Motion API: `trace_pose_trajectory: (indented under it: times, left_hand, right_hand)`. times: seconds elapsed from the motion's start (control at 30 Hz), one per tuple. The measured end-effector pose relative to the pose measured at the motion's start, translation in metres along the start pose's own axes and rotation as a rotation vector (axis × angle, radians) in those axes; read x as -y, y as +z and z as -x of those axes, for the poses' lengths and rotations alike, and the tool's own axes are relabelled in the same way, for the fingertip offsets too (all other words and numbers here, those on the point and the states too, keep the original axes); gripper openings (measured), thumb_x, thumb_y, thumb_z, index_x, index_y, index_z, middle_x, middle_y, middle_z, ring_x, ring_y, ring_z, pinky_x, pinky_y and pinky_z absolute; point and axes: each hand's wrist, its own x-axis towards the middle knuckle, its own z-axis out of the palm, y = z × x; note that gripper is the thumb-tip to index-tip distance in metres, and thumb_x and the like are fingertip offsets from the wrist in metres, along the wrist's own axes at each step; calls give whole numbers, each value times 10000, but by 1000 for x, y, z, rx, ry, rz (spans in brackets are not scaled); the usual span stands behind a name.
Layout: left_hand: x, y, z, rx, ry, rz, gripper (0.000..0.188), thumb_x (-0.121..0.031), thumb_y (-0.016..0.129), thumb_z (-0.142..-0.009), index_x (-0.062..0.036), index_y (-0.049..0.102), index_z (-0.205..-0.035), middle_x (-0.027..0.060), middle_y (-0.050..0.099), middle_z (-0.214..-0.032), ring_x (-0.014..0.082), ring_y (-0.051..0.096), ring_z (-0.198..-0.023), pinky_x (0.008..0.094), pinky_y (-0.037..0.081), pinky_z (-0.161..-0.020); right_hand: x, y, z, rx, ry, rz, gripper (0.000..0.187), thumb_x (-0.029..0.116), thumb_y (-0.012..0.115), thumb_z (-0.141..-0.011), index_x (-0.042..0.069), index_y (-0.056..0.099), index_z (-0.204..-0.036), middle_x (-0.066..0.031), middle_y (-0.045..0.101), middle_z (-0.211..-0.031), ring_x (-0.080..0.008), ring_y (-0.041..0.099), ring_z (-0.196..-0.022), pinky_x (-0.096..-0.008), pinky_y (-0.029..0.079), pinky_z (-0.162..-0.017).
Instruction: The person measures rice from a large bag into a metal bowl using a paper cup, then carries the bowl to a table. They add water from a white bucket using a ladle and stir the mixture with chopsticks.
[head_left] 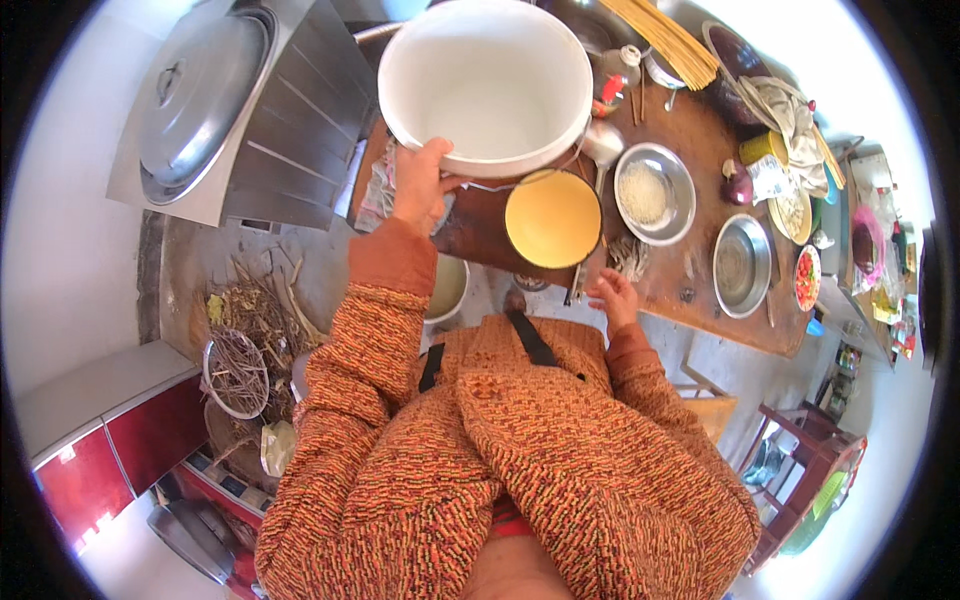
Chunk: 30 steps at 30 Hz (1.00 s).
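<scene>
My left hand [420,187] grips the near rim of a large white bucket [485,85], with the thumb at its outer wall. The bucket looks empty inside, and its thin wire handle hangs along the near side. Just in front of it a yellow bowl [553,220] with a dark rim is by the table's near edge. My right hand [613,297] hovers near that edge with its fingers loosely apart, holding nothing. A crumpled grey cloth [628,259] lies close to it. Beyond, a steel bowl [655,193] contains white grains like rice.
The brown wooden table [690,270] also bears a steel basin [742,265], a red onion [737,184], a plate of chopped red pieces [807,278] and dry noodle sticks [665,40]. At left stand a stove with a lidded pot [207,105] and firewood [262,305].
</scene>
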Motion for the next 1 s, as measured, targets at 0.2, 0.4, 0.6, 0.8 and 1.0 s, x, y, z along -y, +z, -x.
trace_pose_trajectory:
  times: [0.2, 0.4, 0.6, 0.8, 1.0]
  left_hand:
    - [-1, 6, 2, -8, 31, -15, 488, -95, 494, -759, 68, 368, -1201, 205, 518, -1062, 305, 595, -892, 353, 588, -601]
    - [-4, 8, 6, -10, 42, -4, 526, -141, 522, -762, 20, 365, -1237, 179, 518, -1101, 283, 598, -915, 361, 577, -621]
    - [-13, -1, 18, -71, -26, -81, 737, -363, 662, -762, 15, 317, -1291, 182, 463, -1186, 295, 477, -1088, 448, 535, -729]
    - [-44, -75, 53, -120, 49, -40, 624, -308, 670, -760, 33, 412, -1213, 103, 504, -1061, 208, 514, -981, 363, 539, -676]
    - [-64, -177, 73, -319, -12, -253, 458, -224, 624, -802, 6, 464, -1164, 89, 535, -1025, 216, 563, -924, 351, 518, -694]
  right_hand:
    - [1, 4, 3, 26, -14, 64, 353, 153, 594, -827, 36, 486, -1143, -57, 580, -932, -160, 603, -730, -284, 503, -576]
    - [2, 10, 11, 30, -90, 102, 303, 128, 584, -821, 27, 507, -1096, -58, 589, -841, -138, 590, -654, -253, 484, -511]
    - [23, 27, 27, 95, -136, 80, 275, 129, 580, -835, 25, 518, -1082, -37, 588, -795, -104, 560, -625, -217, 459, -521]
    - [40, 59, 49, 197, -186, 96, 243, 118, 563, -855, 14, 530, -1072, -35, 586, -811, -101, 550, -619, -213, 449, -546]
    - [48, 100, 74, 328, -219, 169, 224, 126, 561, -860, 13, 540, -1053, -61, 592, -847, -117, 559, -644, -233, 450, -555]
